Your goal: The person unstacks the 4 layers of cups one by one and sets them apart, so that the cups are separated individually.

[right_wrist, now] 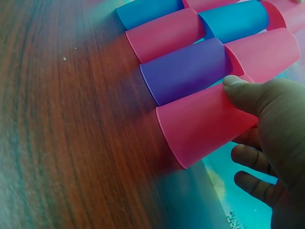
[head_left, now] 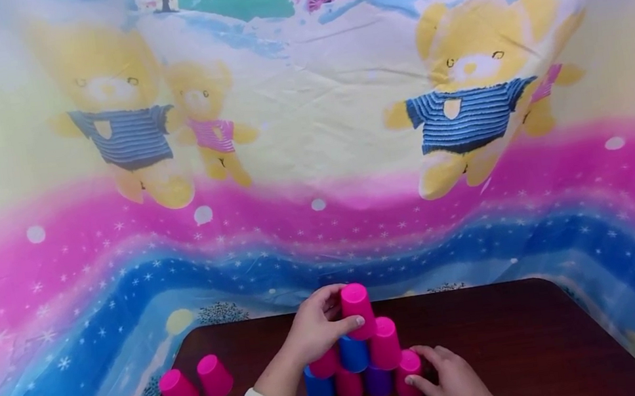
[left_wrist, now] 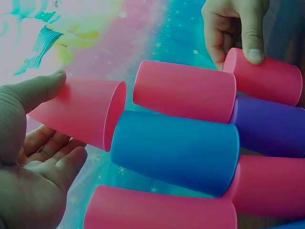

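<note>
My left hand (head_left: 316,325) holds an upside-down pink cup (head_left: 357,308) between thumb and fingers at the top of a cup pyramid. Its rim is right at the bases of the middle blue cup (head_left: 354,353) and the right-hand pink cup (head_left: 385,343); whether it rests on them I cannot tell. Another pink cup (left_wrist: 162,210) completes that middle row. Below stand a blue cup (head_left: 320,388), a pink cup (head_left: 349,385), a purple cup (right_wrist: 187,71) and, at the right end, a pink cup (right_wrist: 205,124). My right hand (head_left: 455,379) grips that end cup, thumb on its near side.
Two more pink cups, one (head_left: 179,392) beside the other (head_left: 215,377), stand upside down on the left of the dark wooden table (head_left: 518,332). A patterned cloth (head_left: 322,237) with bears hangs behind the table's far edge.
</note>
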`<state>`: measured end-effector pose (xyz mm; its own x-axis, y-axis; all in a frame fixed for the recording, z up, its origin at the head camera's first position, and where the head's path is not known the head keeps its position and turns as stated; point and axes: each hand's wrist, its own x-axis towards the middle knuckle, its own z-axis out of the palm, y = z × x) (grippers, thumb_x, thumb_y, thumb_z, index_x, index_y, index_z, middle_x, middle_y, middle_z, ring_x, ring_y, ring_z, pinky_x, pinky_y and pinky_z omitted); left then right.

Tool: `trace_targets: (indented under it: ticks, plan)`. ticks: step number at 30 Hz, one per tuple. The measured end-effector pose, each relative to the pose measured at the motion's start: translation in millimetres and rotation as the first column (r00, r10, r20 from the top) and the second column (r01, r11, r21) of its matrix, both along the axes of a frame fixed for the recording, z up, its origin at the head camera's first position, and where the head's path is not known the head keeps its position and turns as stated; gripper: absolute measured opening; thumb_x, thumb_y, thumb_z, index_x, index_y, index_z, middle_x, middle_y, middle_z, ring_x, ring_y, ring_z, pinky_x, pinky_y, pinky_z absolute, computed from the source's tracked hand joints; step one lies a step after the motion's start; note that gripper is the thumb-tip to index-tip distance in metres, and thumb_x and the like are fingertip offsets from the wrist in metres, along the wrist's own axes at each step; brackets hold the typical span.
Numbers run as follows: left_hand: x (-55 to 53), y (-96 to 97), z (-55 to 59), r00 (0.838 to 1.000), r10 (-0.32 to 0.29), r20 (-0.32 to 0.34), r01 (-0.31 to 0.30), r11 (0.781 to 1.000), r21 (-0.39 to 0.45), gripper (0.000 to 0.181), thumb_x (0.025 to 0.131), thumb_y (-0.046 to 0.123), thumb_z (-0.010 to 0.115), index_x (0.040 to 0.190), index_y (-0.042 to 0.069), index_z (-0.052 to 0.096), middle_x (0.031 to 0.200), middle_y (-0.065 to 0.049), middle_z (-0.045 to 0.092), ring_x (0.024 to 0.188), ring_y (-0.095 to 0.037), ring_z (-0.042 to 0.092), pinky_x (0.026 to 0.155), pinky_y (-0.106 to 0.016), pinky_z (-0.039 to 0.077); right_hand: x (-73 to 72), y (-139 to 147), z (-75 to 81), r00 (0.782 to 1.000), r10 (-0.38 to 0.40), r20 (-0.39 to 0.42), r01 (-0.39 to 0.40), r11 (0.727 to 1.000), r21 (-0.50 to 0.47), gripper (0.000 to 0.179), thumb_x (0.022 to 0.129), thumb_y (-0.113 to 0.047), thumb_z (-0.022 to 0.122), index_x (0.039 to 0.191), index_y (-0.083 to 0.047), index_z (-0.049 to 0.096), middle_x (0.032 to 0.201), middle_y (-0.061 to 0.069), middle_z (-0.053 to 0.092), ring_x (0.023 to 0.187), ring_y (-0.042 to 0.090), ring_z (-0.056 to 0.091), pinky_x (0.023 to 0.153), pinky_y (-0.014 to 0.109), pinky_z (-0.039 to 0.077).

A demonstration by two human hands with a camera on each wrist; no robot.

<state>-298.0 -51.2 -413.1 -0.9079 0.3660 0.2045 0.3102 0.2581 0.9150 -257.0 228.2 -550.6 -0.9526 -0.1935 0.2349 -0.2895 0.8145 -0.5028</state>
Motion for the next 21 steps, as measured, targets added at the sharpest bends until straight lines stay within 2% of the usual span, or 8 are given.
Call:
trace_targets:
  ticks: [8, 21]
  plan:
    - [3.0, -9.2, 2.5, 0.999, 0.046, -0.022, -0.046, 0.999, -0.002, 0.064, 0.078, 0.044, 0.079, 0.134, 0.030, 0.052, 0.127, 0.006, 0.059, 0.122, -0.022, 0.056, 0.098, -0.041, 0.049, 0.2, -2, 0.4, 1.000, -0.022, 0.004, 0.022, 1.000, 0.010, 0.055, 0.081, -0.056, 0.069, 0.124, -0.023, 0.060, 0.094, -0.009, 0.060, 0.084, 0.007, 0.058, 0.066, 0.026, 0.050]
    - [0.8, -22.3, -0.4, 0.997, 0.064, -0.032, -0.064, 0.998, 0.015, 0.064, 0.076, 0.046, 0.080, 0.132, 0.030, 0.054, 0.126, 0.005, 0.060, 0.122, -0.021, 0.056, 0.100, -0.041, 0.048, 0.8, -2, -0.6, 0.998, -0.045, -0.035, 0.046, 0.999, 0.024, 0.056, 0.079, -0.058, 0.070, 0.123, -0.024, 0.061, 0.090, -0.012, 0.059, 0.081, 0.005, 0.057, 0.065, 0.025, 0.048]
